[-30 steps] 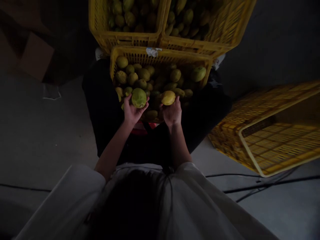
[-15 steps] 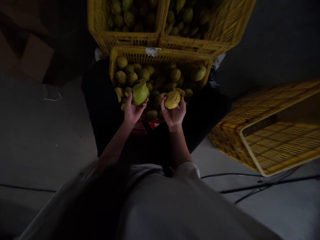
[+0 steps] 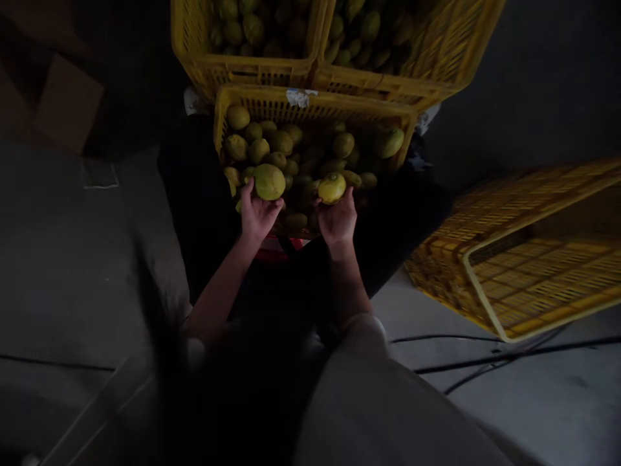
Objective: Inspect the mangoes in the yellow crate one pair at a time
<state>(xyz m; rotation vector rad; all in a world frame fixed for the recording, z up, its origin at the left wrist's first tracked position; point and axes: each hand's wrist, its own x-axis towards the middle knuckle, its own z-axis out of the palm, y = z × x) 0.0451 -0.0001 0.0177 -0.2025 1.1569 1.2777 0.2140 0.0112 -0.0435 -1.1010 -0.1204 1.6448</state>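
In my left hand (image 3: 259,212) is a large yellow-green lemon (image 3: 270,182), its rounded side turned up. My right hand (image 3: 336,217) holds a smaller, yellower lemon (image 3: 332,188) with one end facing me. Both hands are over the near side of a yellow plastic crate (image 3: 411,129), which stands between my legs. Several more lemons (image 3: 281,142), green to yellow, lie in this crate. The fingers beneath each held lemon are partly hidden.
Two more yellow crates (image 3: 252,63) of lemons stand beyond the near one. To the right, another yellow crate (image 3: 485,291) rests on its side. Black cables (image 3: 485,362) run over the floor at right. Cardboard pieces (image 3: 69,103) lie at far left.
Both lemons have been turned in my hands: the left one's pointed tip no longer shows, and the right one's end now faces up. The hands have barely shifted.
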